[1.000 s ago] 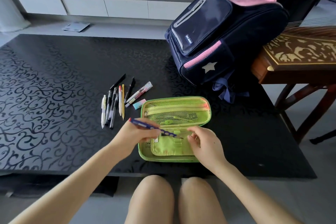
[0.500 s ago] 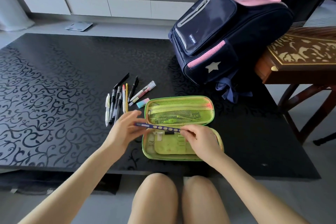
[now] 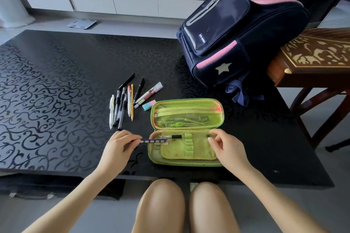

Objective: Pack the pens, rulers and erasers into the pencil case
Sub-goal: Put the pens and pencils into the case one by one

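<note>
snags are looming: your left hand (image 3: 121,144) is pinching the blue yellow-dotted pencil (image 3: 154,140), its tip lying inside the open green fabric pencil case (image 3: 189,163) near the elastic loops (image 3: 189,142); your right hand (image 3: 227,147) is curling alongside, grip unclear.

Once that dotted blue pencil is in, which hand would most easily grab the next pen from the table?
Probably the left. The left hand sits near the loose pens, left of the pencil case, though it must release the blue pencil it pinches. The right hand is at the case's far end.
</note>
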A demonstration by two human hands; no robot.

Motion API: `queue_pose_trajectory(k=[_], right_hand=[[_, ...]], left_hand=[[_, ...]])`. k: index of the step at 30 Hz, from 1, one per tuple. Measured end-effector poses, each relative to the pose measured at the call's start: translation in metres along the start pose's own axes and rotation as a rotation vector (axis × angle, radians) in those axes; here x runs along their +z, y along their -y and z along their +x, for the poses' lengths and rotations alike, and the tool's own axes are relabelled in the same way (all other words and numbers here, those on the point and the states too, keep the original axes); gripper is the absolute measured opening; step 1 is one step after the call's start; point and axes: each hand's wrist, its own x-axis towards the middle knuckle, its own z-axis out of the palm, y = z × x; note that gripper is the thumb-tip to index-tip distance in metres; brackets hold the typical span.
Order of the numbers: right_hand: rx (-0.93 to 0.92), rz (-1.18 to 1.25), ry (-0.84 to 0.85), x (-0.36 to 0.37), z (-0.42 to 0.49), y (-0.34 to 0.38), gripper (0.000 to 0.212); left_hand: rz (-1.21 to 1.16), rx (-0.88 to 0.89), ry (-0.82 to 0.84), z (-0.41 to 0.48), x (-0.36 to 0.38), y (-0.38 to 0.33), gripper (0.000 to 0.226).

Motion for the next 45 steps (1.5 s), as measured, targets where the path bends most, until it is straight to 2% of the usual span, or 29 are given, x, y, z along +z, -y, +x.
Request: queue_pose_trajectory(k=[10,13,19,22,25,27,29,30,33,37,41,45], right_hand=[[-0.022,-0.060,-0.026,0.005,0.001,0.001,0.027],[-0.040,-0.077,-0.027,0.006,0.001,0.001,0.028],[-0.101,-0.139,-0.038,0.007,-0.001,0.006,0.027],[-0.130,-0.155,0.000,0.005,0.002,0.006,0.029],[-0.135,-0.156,0.044,0.002,0.008,0.008,0.031],[-0.138,-0.136,0.040,0.000,0.016,0.013,0.030],[-0.146,-0.125,0.043,0.000,0.023,0.020,0.030],[-0.154,-0.120,0.045,0.000,0.027,0.023,0.030],[-0.181,-0.114,0.055,0.006,0.033,0.030,0.030],[-0.148,-0.134,0.083,0.011,0.030,0.030,0.031],[-0.113,-0.166,0.096,0.008,0.022,0.032,0.029],[-0.055,-0.053,0.101,0.000,0.018,0.048,0.026]], left_hand=[[0.013,0.170,0.020,0.015,0.025,-0.008,0.010],[0.064,0.236,0.023,0.022,0.032,-0.016,0.023],[0.026,0.347,0.196,0.036,0.060,-0.048,0.014],[0.042,0.313,0.229,0.041,0.068,-0.058,0.015],[0.059,0.302,0.169,0.042,0.055,-0.056,0.019],[0.084,0.212,0.067,0.046,0.037,-0.046,0.018],[0.129,-0.017,-0.071,0.059,0.020,-0.027,0.022],[0.186,-0.143,-0.089,0.068,0.013,-0.016,0.024],[0.406,-0.370,0.067,0.084,0.006,0.004,0.028],[0.461,-0.404,0.148,0.089,0.012,0.008,0.021],[0.414,-0.443,0.185,0.087,0.001,-0.001,0.040],[0.120,-0.452,0.016,0.060,-0.036,-0.014,0.038]])
